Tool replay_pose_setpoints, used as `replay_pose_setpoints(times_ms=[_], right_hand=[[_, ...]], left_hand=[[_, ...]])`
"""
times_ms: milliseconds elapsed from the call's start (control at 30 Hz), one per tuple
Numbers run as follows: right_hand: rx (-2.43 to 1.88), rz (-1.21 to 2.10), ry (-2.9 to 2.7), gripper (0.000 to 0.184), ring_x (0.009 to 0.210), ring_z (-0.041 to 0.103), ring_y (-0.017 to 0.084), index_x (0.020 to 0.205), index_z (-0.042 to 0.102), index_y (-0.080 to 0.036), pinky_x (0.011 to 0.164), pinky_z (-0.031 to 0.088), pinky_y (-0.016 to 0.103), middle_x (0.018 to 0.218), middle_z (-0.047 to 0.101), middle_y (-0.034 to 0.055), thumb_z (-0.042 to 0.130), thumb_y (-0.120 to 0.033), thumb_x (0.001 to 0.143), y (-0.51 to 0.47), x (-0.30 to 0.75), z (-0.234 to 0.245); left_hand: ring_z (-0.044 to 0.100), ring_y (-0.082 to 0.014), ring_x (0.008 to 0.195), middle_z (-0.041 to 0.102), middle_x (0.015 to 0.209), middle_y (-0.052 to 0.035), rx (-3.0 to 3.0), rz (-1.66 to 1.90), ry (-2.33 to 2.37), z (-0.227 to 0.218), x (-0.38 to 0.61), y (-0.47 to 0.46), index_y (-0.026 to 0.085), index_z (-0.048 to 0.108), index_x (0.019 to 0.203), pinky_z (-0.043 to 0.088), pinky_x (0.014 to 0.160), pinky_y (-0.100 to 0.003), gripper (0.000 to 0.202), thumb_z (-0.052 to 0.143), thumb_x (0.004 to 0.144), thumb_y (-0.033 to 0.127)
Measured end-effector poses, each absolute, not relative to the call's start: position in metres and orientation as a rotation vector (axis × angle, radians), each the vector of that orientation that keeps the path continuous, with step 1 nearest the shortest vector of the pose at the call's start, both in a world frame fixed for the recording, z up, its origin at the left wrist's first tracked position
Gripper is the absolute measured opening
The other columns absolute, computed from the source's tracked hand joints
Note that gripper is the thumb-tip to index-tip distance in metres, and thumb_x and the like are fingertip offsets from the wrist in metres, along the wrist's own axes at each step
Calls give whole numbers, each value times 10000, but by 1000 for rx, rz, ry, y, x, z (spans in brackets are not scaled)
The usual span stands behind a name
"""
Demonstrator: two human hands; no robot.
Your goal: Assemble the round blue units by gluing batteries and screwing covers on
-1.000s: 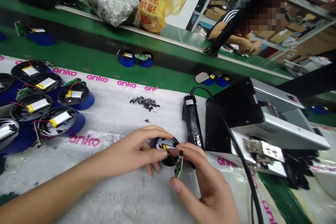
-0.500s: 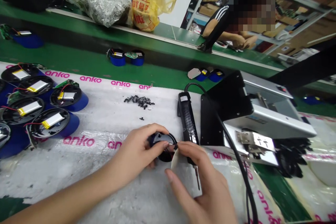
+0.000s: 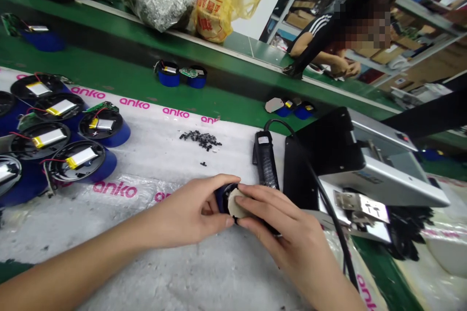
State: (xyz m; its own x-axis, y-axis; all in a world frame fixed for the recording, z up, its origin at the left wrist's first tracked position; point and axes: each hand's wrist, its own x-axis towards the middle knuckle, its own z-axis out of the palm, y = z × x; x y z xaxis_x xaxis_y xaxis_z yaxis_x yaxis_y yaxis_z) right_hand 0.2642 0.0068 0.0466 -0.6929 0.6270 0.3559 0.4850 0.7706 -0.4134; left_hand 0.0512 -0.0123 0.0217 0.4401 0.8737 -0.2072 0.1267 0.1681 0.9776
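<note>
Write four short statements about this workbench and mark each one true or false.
1. The left hand and right hand grip one round case between them. True.
2. The pile of black bits lies right of the screwdriver. False: it lies left of it.
3. The blue cases on the left show batteries. True.
4. The yellow bag sits on the white sheet. False: it sits on the far green bench.
</note>
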Motion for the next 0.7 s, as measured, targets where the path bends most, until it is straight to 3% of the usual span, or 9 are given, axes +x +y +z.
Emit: replay_pose_setpoints(times_ms=[133,267,433,600,700], right_hand=[[-821,405,-2547,233,1158,620,180,1172,680,-168,1000,558,292,1219,673,77,596,-145,957,8,262,51],[-808,467,-2588,230,1150,608,177,1179,674,-167,957,567,288,1217,655,84,575,-153,972,10,263,56],[-855,444,-2625,236,1119,606,182,1179,668,-179,882,579,288,1229,628,92,537,-141,987,7,262,59],[-942,402,-2714,294,1156,587,222,1249,651,-213,909,586,350,1331,560,112,508,-176,995,4,263,68],[-935,348,-2702,294,1173,551,253,1199,688,-210,889,586,379,1264,574,124,523,-129,970,3,263,67]], left_hand=[[641,-171,739,600,782,55,1306,649,973,21,47,-10,314,515,1366,515,685,-287,598,751,817,310],[608,-155,680,582,715,65,1252,637,980,19,48,-8,302,535,1374,463,609,-248,555,717,851,343],[660,-185,719,627,708,56,1204,622,1009,18,46,-8,332,533,1405,480,658,-276,573,706,859,319],[680,-162,706,691,765,23,1087,632,976,21,46,-5,286,569,1376,536,709,-283,455,623,928,342],[685,-144,626,711,767,13,988,656,961,21,51,-6,262,577,1351,560,634,-262,415,606,941,317]])
